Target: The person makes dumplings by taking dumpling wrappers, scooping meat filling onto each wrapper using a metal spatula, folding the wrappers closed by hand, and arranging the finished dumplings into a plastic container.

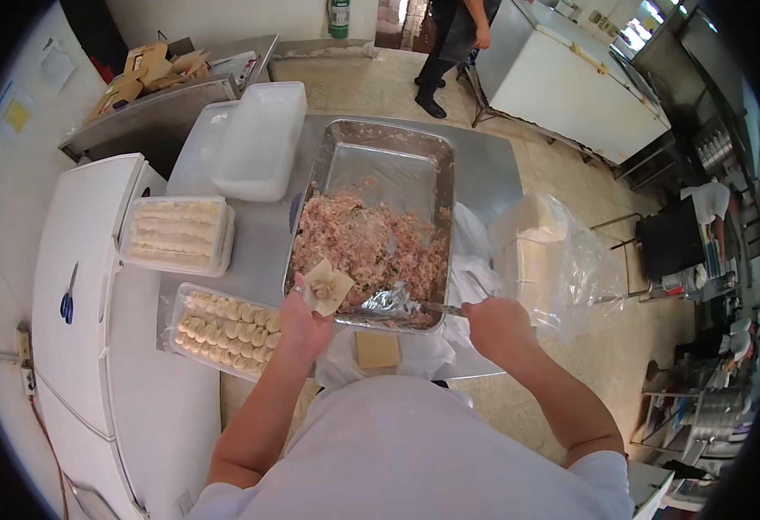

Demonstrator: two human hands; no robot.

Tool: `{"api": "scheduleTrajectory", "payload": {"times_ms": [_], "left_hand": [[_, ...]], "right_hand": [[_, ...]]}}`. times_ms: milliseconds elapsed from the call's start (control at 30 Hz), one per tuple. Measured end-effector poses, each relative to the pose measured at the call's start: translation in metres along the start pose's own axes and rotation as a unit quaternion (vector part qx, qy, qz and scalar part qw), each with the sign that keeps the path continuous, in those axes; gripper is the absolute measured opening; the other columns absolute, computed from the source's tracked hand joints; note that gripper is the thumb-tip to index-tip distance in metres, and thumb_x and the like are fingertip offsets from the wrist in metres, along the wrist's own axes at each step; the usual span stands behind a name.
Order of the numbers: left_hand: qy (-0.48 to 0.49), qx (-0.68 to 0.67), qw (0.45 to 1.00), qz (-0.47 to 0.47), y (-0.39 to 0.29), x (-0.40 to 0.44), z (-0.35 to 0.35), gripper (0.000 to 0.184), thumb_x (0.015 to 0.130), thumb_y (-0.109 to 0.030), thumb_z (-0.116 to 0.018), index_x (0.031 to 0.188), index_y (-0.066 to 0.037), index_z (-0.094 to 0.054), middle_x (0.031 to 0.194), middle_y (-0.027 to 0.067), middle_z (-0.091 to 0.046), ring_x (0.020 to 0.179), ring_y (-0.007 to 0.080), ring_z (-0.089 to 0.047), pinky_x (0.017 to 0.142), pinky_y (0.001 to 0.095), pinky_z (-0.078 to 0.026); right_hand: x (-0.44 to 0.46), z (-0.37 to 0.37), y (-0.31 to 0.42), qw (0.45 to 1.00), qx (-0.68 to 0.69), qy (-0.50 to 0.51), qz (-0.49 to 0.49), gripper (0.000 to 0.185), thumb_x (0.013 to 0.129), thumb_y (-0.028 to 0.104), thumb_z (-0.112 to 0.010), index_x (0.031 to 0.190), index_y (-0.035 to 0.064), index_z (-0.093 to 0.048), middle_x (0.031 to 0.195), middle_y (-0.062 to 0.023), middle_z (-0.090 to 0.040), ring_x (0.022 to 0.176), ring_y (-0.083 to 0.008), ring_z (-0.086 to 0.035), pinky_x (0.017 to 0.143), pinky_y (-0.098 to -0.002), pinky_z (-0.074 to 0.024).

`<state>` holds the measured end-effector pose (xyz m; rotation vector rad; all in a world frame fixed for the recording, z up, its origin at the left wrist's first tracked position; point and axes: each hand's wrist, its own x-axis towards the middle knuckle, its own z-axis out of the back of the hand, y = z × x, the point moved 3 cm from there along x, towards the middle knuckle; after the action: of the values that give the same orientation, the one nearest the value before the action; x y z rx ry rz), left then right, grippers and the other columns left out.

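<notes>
A large metal tray [388,133] holds a mass of ground meat filling [345,230]. Over its lower left corner, my left hand [306,322] holds a square wrapper [326,300] with a small lump of filling on it. At the lower right corner, my right hand [494,322] is closed round the handle of a metal utensil [439,308], whose far end lies over the tray. Below the tray, a stack of square wrappers [377,349] sits on white plastic. Left of my left hand, a plastic container [224,334] holds rows of folded dumplings.
Lidded container [176,232] and empty plastic tubs [263,139] stand on the left of the metal table [492,165]. Bagged wrapper blocks [531,251] lie at the right. Beyond the table, a person [453,43] stands near a white freezer [570,82].
</notes>
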<state>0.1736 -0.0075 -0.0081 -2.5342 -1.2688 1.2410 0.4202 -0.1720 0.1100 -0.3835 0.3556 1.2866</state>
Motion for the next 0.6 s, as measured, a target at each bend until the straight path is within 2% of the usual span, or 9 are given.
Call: {"api": "scheduleTrajectory", "payload": {"times_ms": [100,300,500,600], "left_hand": [[-0.029,-0.007,0.999,0.034,0.010,-0.005,0.003,0.046,0.112,-0.035,-0.037,0.136,0.001,-0.053,0.131,0.0143,-0.063,0.124,0.0300,-0.061,0.109,0.0446,-0.051],[-0.029,0.000,0.998,0.050,0.018,-0.010,0.019,0.048,0.112,-0.038,-0.038,0.136,0.000,-0.054,0.130,0.0137,-0.064,0.123,0.0305,-0.062,0.109,0.0456,-0.050],[-0.020,0.013,0.999,0.042,0.013,-0.014,0.037,0.049,0.111,-0.040,-0.038,0.137,-0.001,-0.052,0.132,0.0137,-0.062,0.124,0.0311,-0.060,0.110,0.0474,-0.049],[-0.015,0.023,0.999,0.039,0.013,-0.019,0.041,0.049,0.112,-0.040,-0.038,0.138,0.000,-0.051,0.133,0.0137,-0.061,0.125,0.0314,-0.059,0.110,0.0476,-0.048]], "right_hand": [[0.006,-0.004,0.014,0.998,-0.016,0.035,0.039,0.017,0.089,0.010,-0.060,0.096,0.0101,-0.075,0.089,-0.0154,-0.074,0.086,-0.0336,-0.074,0.072,-0.0452,-0.0593],[0.012,-0.022,0.018,0.995,0.048,0.073,0.038,0.017,0.087,0.010,-0.061,0.097,0.0068,-0.075,0.090,-0.0187,-0.074,0.087,-0.0370,-0.074,0.075,-0.0477,-0.0596],[0.005,-0.052,0.021,0.976,0.212,0.052,-0.008,0.019,0.089,0.011,-0.058,0.101,0.0055,-0.072,0.087,-0.0236,-0.072,0.086,-0.0430,-0.071,0.077,-0.0542,-0.0560],[0.005,-0.059,0.029,0.957,0.288,0.016,0.019,0.018,0.091,0.010,-0.056,0.099,0.0033,-0.070,0.086,-0.0250,-0.070,0.087,-0.0442,-0.069,0.078,-0.0559,-0.0537]]}}
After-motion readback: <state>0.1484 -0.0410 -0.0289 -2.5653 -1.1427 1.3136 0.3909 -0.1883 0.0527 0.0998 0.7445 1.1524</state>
